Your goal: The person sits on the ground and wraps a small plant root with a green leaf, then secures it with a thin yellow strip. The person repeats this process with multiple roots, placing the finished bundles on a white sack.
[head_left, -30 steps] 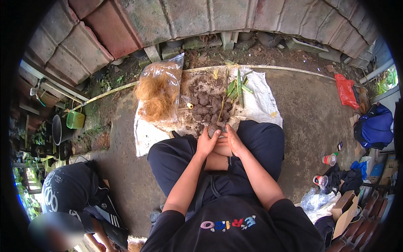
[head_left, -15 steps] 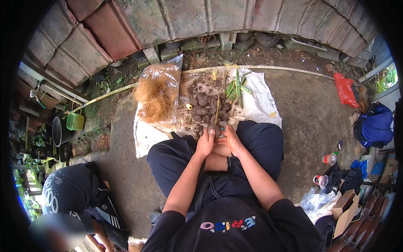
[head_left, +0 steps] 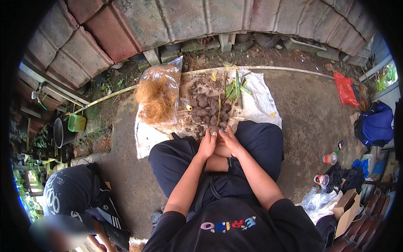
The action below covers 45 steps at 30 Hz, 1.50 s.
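A seated person's two hands meet low over crossed legs, the left hand (head_left: 206,143) curled on a rounded, grey-brown lump of earth (head_left: 214,128) and the right hand (head_left: 231,142) set close against it; whether the right fingers also grip cannot be told; a thin, yellowish stem (head_left: 219,107) points away from the lump, which sits just inside the near side of a pile of dark brown soil clods (head_left: 204,108); knees in dark trousers (head_left: 262,145) flank both hands, leaving the widest room ahead, over the pile.

The clods lie on a white woven sheet (head_left: 268,103), its right edge bordering a broad stretch of grey-brown concrete floor (head_left: 308,111); long green leaves (head_left: 239,90) rest beside the pile; a small yellow roll (head_left: 189,108) lies to its left, next to a clear plastic bag of orange-brown fibre (head_left: 156,98) that overhangs the sheet's far left corner; a pale, slender pole (head_left: 289,69) runs along the far edge.

At far right, a red plastic bag (head_left: 346,89) and a blue fabric bag (head_left: 374,124) border the floor; at lower left, another person in a dark shirt (head_left: 69,187) bends forward, well apart.
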{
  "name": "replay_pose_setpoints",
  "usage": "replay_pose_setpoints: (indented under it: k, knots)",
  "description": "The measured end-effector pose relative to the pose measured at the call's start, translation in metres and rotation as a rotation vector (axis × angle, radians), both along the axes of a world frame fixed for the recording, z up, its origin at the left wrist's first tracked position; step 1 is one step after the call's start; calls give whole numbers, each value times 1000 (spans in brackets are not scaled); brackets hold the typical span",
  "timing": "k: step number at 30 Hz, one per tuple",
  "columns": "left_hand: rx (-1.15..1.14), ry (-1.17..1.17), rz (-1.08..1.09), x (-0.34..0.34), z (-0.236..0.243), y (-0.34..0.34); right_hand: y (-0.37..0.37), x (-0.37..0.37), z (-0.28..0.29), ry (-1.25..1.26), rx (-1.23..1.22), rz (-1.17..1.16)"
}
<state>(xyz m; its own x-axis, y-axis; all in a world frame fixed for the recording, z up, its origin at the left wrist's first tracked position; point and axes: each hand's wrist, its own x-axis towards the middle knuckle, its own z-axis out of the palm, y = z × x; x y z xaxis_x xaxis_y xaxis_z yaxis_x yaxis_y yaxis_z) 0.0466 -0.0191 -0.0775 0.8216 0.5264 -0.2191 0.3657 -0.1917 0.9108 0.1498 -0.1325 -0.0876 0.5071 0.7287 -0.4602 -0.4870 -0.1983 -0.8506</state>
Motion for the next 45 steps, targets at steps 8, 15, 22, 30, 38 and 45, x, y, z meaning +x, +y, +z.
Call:
replay_pose_setpoints:
  k: [8, 15, 22, 30, 38, 45]
  knots:
    - [83, -27, -58, -2, 1, -2, 5, -9, 12, -97, -5, -92]
    - [105, -45, -92, 2, 24, -7, 3, -7, -13, -141, 103, -280]
    - [366, -227, -8, 1, 35, -10, 5, -5, 7, 161, 176, -356]
    - [-13, -261, 133, 2, 2, 3, 2, -5, 8, 83, 289, -175]
    - [-861, -211, 420, 4, 8, 14, 3, -2, 9, 20, 89, -229]
    - [-963, -219, 402, 1, -7, 18, 7, -6, 3, -102, 99, -255]
